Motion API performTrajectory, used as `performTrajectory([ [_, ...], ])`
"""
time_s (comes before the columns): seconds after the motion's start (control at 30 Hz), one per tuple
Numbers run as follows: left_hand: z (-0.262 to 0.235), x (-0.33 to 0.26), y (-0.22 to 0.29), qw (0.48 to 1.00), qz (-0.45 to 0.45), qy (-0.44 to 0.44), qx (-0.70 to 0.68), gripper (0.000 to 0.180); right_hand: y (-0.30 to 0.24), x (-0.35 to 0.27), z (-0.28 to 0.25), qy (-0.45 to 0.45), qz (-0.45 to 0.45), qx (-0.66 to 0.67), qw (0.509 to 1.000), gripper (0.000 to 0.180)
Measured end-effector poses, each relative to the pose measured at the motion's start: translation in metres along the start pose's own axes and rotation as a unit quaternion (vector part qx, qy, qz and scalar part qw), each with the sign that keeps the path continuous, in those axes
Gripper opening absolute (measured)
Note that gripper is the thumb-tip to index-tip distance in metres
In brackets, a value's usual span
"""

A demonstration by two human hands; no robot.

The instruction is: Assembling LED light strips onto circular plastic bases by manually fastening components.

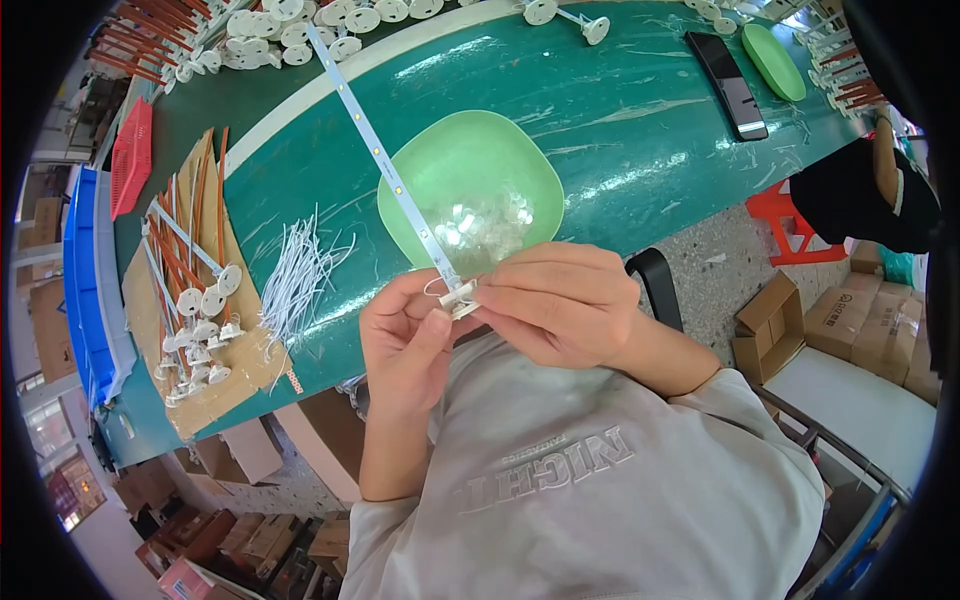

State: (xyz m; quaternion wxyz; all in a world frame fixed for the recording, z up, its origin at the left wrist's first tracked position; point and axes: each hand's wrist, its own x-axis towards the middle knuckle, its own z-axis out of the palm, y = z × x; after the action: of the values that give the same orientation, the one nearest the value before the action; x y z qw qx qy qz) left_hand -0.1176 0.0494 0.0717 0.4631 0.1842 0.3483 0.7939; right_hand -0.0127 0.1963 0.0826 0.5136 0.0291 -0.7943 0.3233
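Note:
A slim LED strip with small yellowish chips rises away from my hands, leaning to the far left across the edge of a green plate. Its lower end meets a small white base, which my left hand pinches between thumb and fingers. A thin white wire loops beside that base. From the other side my right hand is closed, fingertips pressed together right at the base; what lies between them is hidden. Small clear pieces are heaped in the near part of the plate.
Left of the plate lies a bundle of white wires. Farther left, strips with round white bases rest on cardboard, near a blue bin and a red basket. A phone and a green dish sit far right; another person is beyond.

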Motion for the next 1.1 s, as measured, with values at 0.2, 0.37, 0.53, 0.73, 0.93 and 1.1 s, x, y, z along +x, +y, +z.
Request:
performTrajectory([
  [0.2,-0.010,-0.004,0.004,0.992,0.054,-0.006,0.110,0.037,-0.001,-0.003,0.001,-0.011,-0.022,-0.015,1.000,0.023],
  [0.37,-0.007,-0.004,0.006,0.993,0.060,-0.007,0.100,0.036,-0.007,0.002,0.004,-0.007,-0.032,-0.020,0.999,0.027],
  [0.53,-0.003,-0.007,0.008,0.992,0.103,-0.010,0.067,0.036,-0.013,0.012,0.008,-0.028,-0.053,-0.046,0.997,0.026],
  [0.73,-0.011,-0.016,0.018,0.986,0.130,-0.039,0.095,0.036,-0.018,0.007,0.012,-0.044,-0.099,-0.039,0.993,0.025],
  [0.93,-0.021,-0.019,0.029,0.985,0.127,-0.101,0.054,0.036,-0.021,0.022,0.006,-0.129,0.004,0.168,0.977,0.019],
  [1.1,-0.024,-0.014,0.037,0.974,0.107,-0.145,0.135,0.037,-0.020,0.029,-0.005,-0.224,0.117,0.230,0.940,0.017],
])
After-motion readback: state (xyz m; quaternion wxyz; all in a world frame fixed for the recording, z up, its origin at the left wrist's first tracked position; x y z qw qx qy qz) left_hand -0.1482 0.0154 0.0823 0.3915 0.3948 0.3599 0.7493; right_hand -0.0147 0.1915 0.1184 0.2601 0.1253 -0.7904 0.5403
